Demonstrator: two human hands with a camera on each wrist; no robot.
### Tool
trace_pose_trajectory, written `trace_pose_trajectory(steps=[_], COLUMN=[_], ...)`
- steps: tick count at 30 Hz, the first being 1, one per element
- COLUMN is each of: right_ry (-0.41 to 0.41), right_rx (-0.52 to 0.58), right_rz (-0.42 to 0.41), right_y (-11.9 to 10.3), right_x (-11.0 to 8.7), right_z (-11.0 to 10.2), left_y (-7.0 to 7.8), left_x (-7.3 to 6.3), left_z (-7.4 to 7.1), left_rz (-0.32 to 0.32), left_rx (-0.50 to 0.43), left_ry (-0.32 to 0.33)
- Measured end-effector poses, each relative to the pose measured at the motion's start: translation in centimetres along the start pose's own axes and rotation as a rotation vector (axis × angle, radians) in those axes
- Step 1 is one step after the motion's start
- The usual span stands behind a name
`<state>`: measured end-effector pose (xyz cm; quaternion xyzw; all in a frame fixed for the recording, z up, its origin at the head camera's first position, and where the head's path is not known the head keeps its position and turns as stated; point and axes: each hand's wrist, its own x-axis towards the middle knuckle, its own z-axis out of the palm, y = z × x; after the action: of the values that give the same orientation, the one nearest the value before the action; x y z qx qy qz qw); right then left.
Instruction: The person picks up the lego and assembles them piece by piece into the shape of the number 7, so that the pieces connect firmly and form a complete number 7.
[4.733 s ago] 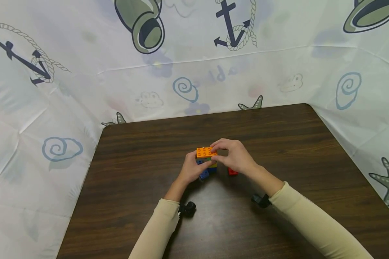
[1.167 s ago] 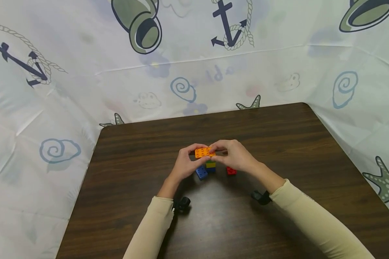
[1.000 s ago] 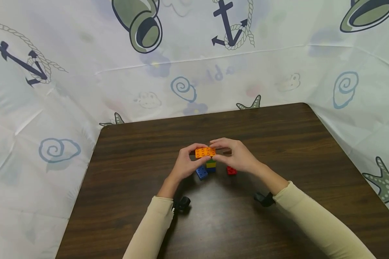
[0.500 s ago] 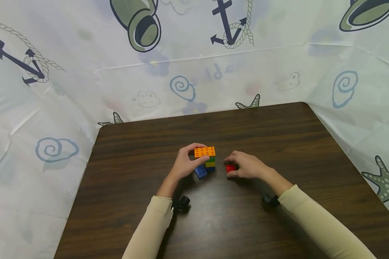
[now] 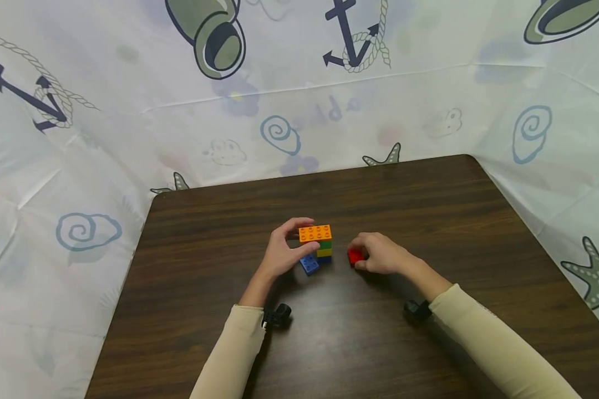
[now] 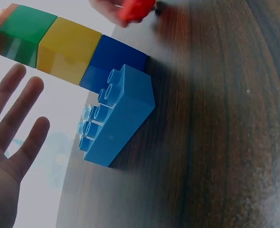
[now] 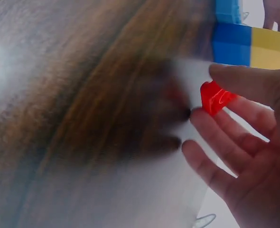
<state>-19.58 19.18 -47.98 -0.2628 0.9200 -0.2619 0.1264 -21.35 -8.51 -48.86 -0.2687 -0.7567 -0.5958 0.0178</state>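
Midway between the side edges of the desk (image 5: 299, 343), the left hand (image 5: 281, 252) spreads relaxed fingers around the orange brick's (image 5: 315, 230) left end; whether they touch, I can't tell. Nearer the front edge, a blue brick (image 5: 309, 264) sits skewed beside the green-yellow-dark-blue stack (image 5: 324, 252) under the orange. And rightward, the red brick (image 5: 354, 256), pinched between the right hand's (image 5: 383, 256) thumb and fingers! Looks light, stiff, slick, hardly fragile: best gripped by opposite side walls, studs free.
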Motion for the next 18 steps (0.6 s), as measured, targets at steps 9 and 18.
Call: trace_pose_trajectory(steps=[9, 18], right_ry=[0.372, 0.532], right_rx=[0.315, 0.600], right_rz=[-0.028, -0.107], right_y=[-1.9, -8.6], right_x=[0.4, -0.9], right_z=[-1.6, -5.1], left_y=[4.4, 5.0], left_x=[0.2, 1.8], left_z=[-0.3, 0.3], left_rz=[0.104, 0.274], left_rx=[-0.005, 0.183], left_ry=[0.049, 0.058])
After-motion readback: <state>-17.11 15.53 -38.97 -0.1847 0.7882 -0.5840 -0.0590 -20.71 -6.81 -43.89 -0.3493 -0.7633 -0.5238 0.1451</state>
